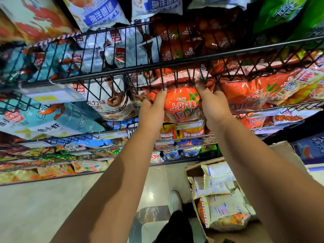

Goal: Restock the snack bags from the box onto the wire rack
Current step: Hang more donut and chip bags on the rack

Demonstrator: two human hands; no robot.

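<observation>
A chocolate doughnut bag (112, 102) hangs at nine o'clock from the left hand (154, 106), whose fingers lie straight and together along the left edge of the orange Oishi snack bag (182, 104). That bag sits just under the front rail of the wire rack (122, 71), between both hands. The right hand (213, 106) curls its fingers over the bag's top right corner. At five o'clock the cardboard box (190, 170) holds pale snack bags (219, 188).
</observation>
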